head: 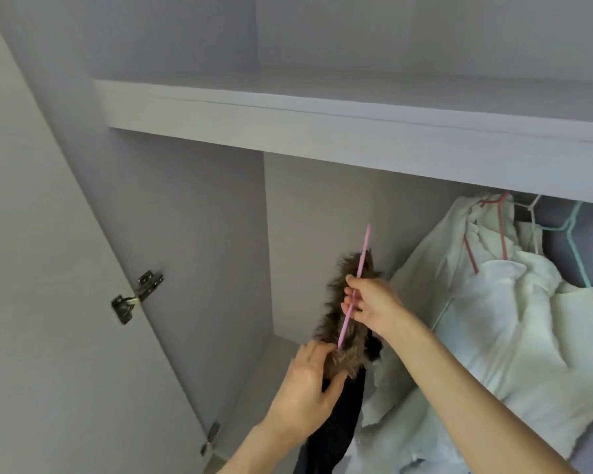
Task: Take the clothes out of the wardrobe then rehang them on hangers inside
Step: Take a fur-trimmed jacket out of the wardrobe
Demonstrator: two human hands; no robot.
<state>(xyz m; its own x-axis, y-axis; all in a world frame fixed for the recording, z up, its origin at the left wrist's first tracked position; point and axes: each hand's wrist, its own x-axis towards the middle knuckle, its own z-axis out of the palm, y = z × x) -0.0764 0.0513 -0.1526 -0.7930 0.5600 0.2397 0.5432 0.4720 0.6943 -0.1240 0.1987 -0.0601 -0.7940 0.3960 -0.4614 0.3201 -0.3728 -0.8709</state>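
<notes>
One fur-trimmed dark garment (348, 323), soft and limp: trim is gripped by the left hand (308, 388); pink hanger (355, 289) is pinched by the right hand (370, 302), left of the white clothes (514, 319).

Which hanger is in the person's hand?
The pink hanger, pinched by the right hand against the furry dark coat. The red hanger, white hanger and green hanger hang further right, carrying white clothes.

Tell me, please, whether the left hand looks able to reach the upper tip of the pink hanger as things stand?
Probably yes. The left hand grips the fur collar low on the pink hanger; the upper tip stands bare above the right hand, nothing blocking it, but the left hand would have to release the collar first.
</notes>
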